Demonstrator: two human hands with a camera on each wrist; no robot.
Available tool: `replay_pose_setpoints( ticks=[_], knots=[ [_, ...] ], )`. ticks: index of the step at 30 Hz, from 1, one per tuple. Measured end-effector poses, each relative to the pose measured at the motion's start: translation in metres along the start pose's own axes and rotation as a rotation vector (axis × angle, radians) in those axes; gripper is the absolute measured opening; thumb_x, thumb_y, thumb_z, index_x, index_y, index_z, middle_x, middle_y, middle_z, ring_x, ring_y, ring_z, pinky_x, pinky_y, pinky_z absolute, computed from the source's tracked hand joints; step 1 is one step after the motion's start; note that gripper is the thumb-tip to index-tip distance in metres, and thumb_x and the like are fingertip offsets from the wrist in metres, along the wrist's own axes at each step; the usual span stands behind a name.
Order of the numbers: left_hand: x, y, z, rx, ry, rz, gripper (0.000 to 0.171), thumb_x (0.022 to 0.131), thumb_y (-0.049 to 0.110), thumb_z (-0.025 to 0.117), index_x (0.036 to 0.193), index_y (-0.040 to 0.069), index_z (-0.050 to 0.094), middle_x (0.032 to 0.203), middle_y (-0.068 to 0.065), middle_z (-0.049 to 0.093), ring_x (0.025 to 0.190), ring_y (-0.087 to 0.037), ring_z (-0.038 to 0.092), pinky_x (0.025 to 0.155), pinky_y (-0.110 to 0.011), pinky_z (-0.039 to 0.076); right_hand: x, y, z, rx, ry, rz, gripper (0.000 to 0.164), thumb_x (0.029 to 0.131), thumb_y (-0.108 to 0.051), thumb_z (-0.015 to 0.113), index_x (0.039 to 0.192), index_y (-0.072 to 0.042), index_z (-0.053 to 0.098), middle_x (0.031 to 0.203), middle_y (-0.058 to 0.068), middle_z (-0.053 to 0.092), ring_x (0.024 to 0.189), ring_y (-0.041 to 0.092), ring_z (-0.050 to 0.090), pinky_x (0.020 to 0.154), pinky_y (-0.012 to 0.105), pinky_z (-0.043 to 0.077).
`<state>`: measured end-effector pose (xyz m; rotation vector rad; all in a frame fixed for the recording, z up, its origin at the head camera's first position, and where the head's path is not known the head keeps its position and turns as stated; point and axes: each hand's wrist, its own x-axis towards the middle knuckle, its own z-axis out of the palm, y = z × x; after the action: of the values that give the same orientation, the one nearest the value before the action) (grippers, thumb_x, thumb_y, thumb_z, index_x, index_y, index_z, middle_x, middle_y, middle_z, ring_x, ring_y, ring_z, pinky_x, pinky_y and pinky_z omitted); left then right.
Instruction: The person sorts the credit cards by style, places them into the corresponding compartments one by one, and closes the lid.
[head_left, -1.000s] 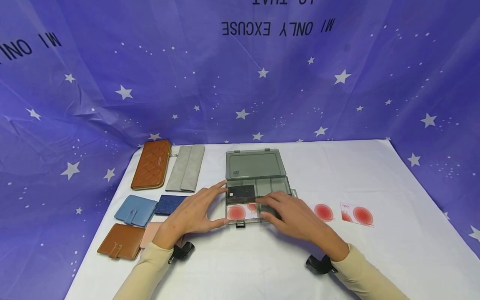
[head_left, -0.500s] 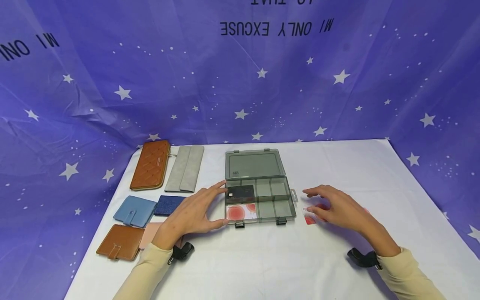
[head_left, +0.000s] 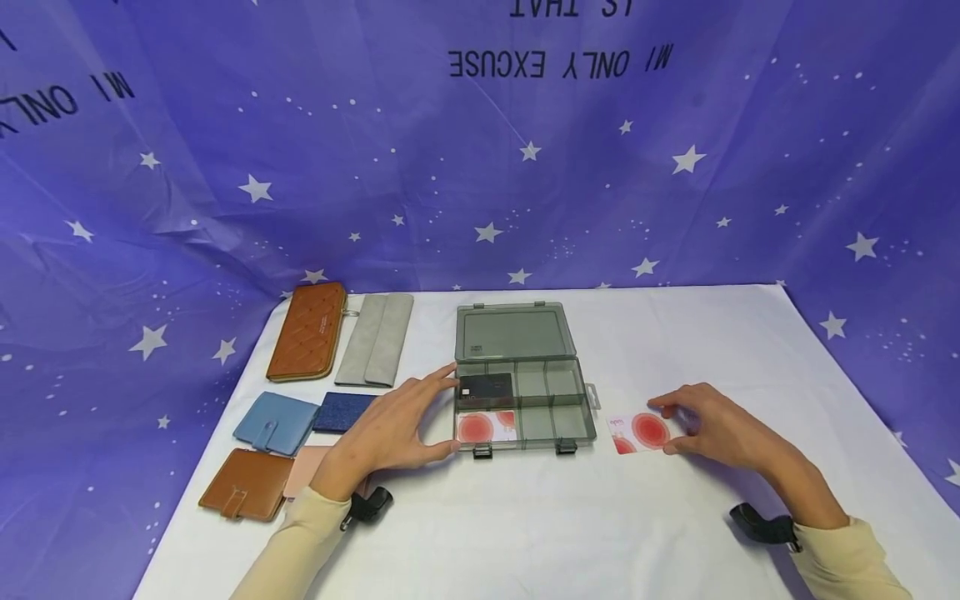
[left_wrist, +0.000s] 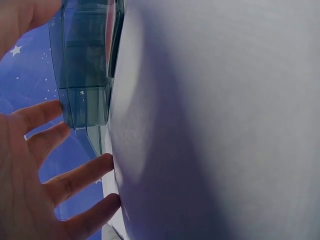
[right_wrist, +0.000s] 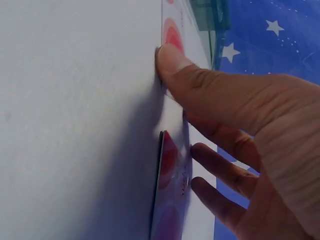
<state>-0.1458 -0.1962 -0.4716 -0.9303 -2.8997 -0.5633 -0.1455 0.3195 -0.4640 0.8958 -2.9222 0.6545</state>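
Note:
A grey translucent compartment box lies with its lid raised at mid-table. Its left compartments hold a black chip card and a card with a red circle. My left hand is spread along the box's left side, fingertips and thumb at its edges; the fingers look straight. At the right end of a flat white card with red circles, my right hand pinches its edges between thumb and index finger. A second red-and-white card lies beneath that hand, hidden from the head view.
On the left lie a quilted brown zip wallet, a grey flap wallet, a blue card holder, a dark blue holder, a brown holder and a pink one partly behind the left arm. Starry purple cloth surrounds the table.
My right hand has left the box and moved right, over the nearer card to its right end. The left hand has stayed at the box's left side.

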Motion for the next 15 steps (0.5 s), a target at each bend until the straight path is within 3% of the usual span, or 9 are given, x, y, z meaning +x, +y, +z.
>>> replay_pose_setpoints(
  ticks=[3,7,11,15],
  knots=[
    [0.0004,0.0007,-0.0004,0.007,0.006,0.007,0.092,0.088,0.065,0.076,0.162,0.017,0.049,0.175,0.006,0.033,0.135,-0.026,0.061,0.095,-0.047,0.058,0.0011,0.0006,-0.0005,0.014,-0.031,0.005,0.054,0.076,-0.026,0.100,0.123,-0.012,0.077,0.103,-0.012,0.065,0.100,0.016,0.053,0.085,0.031,0.045],
    [0.0002,0.0012,-0.0001,0.013,0.015,0.006,0.092,0.088,0.065,0.076,0.162,0.017,0.049,0.175,0.007,0.033,0.134,-0.027,0.061,0.093,-0.047,0.058,0.0051,-0.0003,-0.0011,0.010,-0.068,0.042,0.050,0.076,-0.024,0.100,0.119,-0.015,0.074,0.112,-0.006,0.065,0.106,0.020,0.052,0.089,0.037,0.046],
    [-0.0004,0.0007,0.0017,0.011,0.015,0.009,0.092,0.088,0.065,0.076,0.161,0.017,0.049,0.175,0.006,0.033,0.133,-0.027,0.061,0.093,-0.047,0.058,0.0060,0.0005,-0.0007,0.041,-0.022,0.018,0.049,0.072,-0.016,0.101,0.109,-0.020,0.068,0.109,-0.008,0.064,0.104,0.021,0.055,0.090,0.034,0.045],
    [-0.0006,0.0003,0.0024,0.012,0.015,0.015,0.091,0.088,0.064,0.076,0.161,0.017,0.049,0.176,0.006,0.033,0.135,-0.028,0.061,0.096,-0.047,0.058,0.0008,0.0011,-0.0053,0.147,-0.002,0.017,0.036,0.086,-0.012,0.091,0.106,-0.025,0.064,0.097,-0.015,0.066,0.088,0.007,0.063,0.080,0.028,0.049]
  ],
)
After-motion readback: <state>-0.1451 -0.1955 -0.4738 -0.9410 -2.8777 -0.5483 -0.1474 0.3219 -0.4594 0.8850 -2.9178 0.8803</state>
